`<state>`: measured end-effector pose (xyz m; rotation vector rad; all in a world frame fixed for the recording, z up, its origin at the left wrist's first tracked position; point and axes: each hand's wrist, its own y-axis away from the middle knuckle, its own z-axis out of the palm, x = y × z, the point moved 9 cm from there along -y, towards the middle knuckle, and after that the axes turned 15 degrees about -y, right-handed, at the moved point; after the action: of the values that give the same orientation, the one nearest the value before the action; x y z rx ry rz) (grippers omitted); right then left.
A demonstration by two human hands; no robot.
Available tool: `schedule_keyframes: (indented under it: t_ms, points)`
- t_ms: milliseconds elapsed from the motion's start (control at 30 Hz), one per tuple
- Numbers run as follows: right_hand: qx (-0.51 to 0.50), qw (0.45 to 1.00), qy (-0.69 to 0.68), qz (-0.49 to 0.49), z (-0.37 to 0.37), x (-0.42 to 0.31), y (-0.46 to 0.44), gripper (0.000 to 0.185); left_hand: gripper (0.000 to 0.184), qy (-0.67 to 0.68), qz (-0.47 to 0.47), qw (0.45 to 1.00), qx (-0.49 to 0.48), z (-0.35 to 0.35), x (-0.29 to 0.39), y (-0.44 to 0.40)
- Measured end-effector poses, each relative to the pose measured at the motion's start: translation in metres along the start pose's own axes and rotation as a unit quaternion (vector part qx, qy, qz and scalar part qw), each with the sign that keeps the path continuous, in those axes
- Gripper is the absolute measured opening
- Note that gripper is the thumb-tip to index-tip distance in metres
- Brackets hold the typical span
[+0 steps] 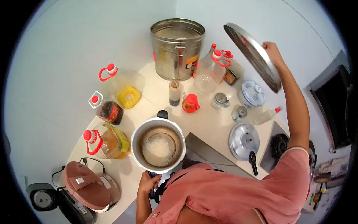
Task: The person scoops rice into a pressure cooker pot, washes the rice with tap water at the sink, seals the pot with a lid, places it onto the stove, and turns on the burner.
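My left hand (148,183) is closed around the black lower handle of a pressure cooker pot (178,130), whose mouth faces up. White rice grains (156,149) lie at the bottom of the pot. High on the right, my right hand (273,53) grips a large round metal lid (253,58) by its far side; the lid is tilted and held off the counter. At the back corner stands a tall metal bin (169,56), uncovered, its contents hard to make out.
Oil and sauce bottles (108,112) line the left of the counter (149,95). A pink rice cooker (87,186) stands open at lower left. Jars, bottles and a blue-white lidded pot (251,93) sit at right. The pressure cooker lid (244,140) lies near the stove (278,145).
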<state>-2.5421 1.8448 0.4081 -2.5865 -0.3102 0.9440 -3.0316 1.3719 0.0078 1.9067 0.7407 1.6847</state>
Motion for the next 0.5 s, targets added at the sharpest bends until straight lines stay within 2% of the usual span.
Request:
schedule_keyframes:
  t_ms: [33, 67, 133, 300, 500]
  points:
    - [0.018, 1.0, -0.007, 0.006, 0.019, -0.024, -0.016, 0.069, 0.018, -0.006, 0.004, 1.0, 0.002, 0.0, -0.003, -0.002]
    - [0.01, 0.999, 0.004, 0.031, 0.039, -0.033, -0.04, 0.061, 0.018, -0.012, 0.008, 1.0, 0.004, 0.001, -0.006, -0.005]
    - [-0.015, 0.999, 0.028, -0.021, 0.082, -0.039, -0.097, 0.086, 0.016, 0.01, 0.006, 1.0, 0.007, 0.005, -0.003, -0.006]
    - [-0.053, 0.994, 0.083, -0.056, 0.2, -0.027, -0.212, 0.095, 0.016, 0.034, -0.038, 0.998, 0.02, 0.012, -0.001, -0.003]
    - [-0.091, 0.989, 0.096, -0.072, 0.301, -0.063, -0.261, 0.095, 0.019, 0.092, -0.076, 0.99, 0.076, 0.017, -0.015, -0.007]
